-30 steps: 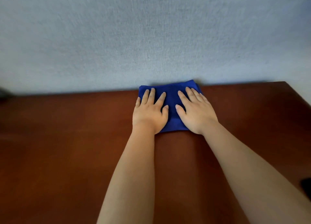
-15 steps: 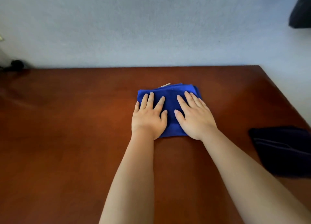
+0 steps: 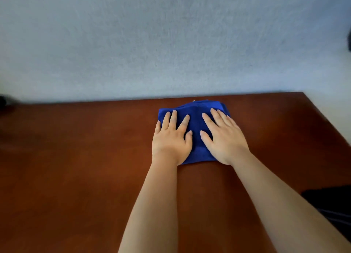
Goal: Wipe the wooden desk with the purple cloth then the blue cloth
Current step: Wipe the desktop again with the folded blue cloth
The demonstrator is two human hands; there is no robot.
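We see a reddish-brown wooden desk point(image 3: 76, 176) whose far edge meets a pale wall. On it, close to the far edge and right of the middle, lies a folded blue cloth point(image 3: 195, 115), with two flat hands pressed on top. Near the desk's right edge, toward the near side, lies a dark cloth point(image 3: 332, 205), cut off by the picture's border.

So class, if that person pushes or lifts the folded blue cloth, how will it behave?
The blue cloth probably slides easily on the smooth wooden desk. Its bunched far edge suggests that it is soft, so it would likely droop when lifted. It looks light.
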